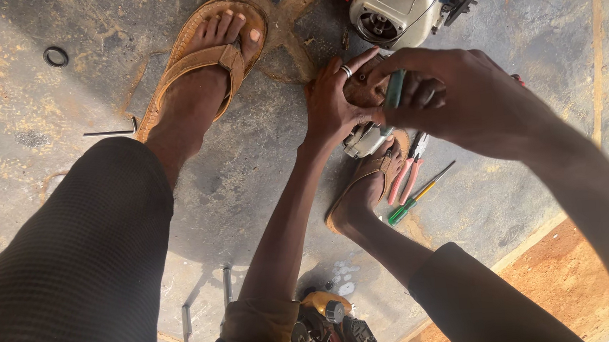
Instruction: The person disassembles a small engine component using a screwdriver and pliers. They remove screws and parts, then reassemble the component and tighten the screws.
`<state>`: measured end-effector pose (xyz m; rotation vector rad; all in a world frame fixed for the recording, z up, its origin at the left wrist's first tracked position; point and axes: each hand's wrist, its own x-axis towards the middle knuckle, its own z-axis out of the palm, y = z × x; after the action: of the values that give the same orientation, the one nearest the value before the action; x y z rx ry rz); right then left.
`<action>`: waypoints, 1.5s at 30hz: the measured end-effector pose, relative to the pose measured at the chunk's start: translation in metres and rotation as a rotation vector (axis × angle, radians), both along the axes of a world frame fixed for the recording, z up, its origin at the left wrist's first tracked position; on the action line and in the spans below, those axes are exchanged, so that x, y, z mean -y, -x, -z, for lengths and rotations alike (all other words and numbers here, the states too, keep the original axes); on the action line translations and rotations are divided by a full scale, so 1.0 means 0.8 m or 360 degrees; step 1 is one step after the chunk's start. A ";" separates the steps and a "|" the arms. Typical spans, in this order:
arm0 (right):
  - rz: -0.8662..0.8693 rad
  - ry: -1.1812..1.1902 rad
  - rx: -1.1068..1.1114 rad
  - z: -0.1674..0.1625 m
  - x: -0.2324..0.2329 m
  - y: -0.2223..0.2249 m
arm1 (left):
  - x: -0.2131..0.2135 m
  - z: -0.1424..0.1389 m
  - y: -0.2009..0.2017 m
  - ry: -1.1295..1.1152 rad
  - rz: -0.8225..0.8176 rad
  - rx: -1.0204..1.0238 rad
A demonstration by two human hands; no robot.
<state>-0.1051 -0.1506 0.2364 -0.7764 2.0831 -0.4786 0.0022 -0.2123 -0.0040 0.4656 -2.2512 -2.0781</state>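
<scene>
My left hand (333, 104), with a ring on one finger, grips a small grey metal engine part (365, 140) held low over the concrete floor, just above my right sandalled foot (366, 185). My right hand (455, 97) is closed around the green handle of a screwdriver (393, 92), whose shaft points down into the part. The tip is hidden between my hands.
A small white and red engine (400, 2) lies at the top. Pink-handled pliers (406, 174) and a green-handled screwdriver (418, 193) rest beside my right foot. A hex key (110, 131) and black rubber ring (56, 56) lie left of my left sandal (206, 57).
</scene>
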 end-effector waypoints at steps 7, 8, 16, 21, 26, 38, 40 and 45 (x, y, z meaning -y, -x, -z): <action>-0.0474 -0.0120 -0.0940 -0.002 0.007 -0.024 | -0.002 0.001 0.000 0.0158 0.0040 0.0058; -0.0402 -0.0206 -0.0885 -0.002 0.012 -0.028 | -0.002 0.002 0.000 0.0134 0.0029 0.0048; -0.0277 0.0285 -0.0329 -0.014 0.023 -0.003 | -0.004 0.006 0.003 0.0166 -0.0009 -0.0006; -0.0140 -0.0555 -0.0774 -0.012 0.023 -0.021 | -0.004 0.010 0.001 0.0204 0.0019 0.0039; -0.0193 0.0289 -0.0391 -0.014 0.015 -0.003 | -0.010 0.018 0.007 0.0171 -0.0022 -0.0050; -0.0169 0.0278 -0.0321 -0.004 -0.004 -0.008 | -0.005 -0.013 0.003 -0.0040 0.0024 0.0038; -0.0175 0.0274 -0.0328 -0.005 -0.006 -0.007 | -0.006 -0.013 0.005 -0.0054 0.0015 0.0008; -0.0421 -0.0023 -0.1013 -0.009 -0.008 -0.016 | -0.007 -0.007 0.007 0.0129 0.0025 0.0012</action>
<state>-0.0924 -0.1439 0.2432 -1.3003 2.4943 -0.0651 -0.0037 -0.2066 0.0013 0.4535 -2.3402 -1.9861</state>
